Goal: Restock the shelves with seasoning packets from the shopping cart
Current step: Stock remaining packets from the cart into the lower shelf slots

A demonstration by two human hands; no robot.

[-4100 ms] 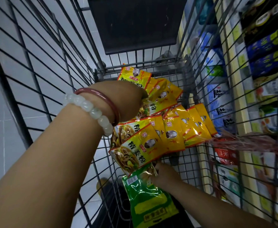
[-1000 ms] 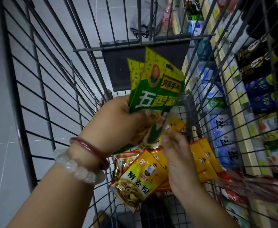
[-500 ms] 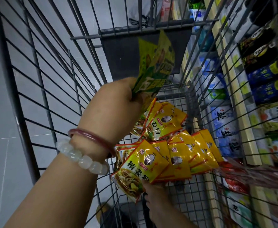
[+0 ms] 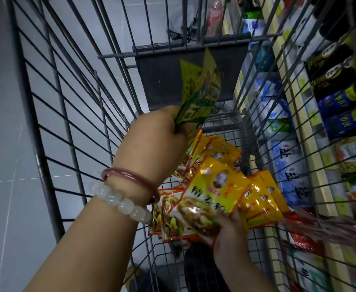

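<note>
My left hand (image 4: pixel 158 133), with two bracelets on the wrist, grips a small bunch of green seasoning packets (image 4: pixel 198 95) upright above the shopping cart (image 4: pixel 52 144). Lower down, my right hand (image 4: pixel 228 232) pinches the bottom edge of a yellow seasoning packet (image 4: pixel 213 190) and lifts it off the pile. Several more yellow packets (image 4: pixel 263 201) lie fanned out on the cart's wire floor beside it.
Store shelves (image 4: pixel 308 131) run along the right of the cart, stocked with blue-and-white bags (image 4: pixel 289 165) and dark packets (image 4: pixel 337 81). A red packet (image 4: pixel 308 241) lies past the cart's right wall. Grey floor tiles show to the left.
My right hand came up from under the pile and now pinches a yellow packet, tilting it up. My left hand holds the green packets at about the same height.
</note>
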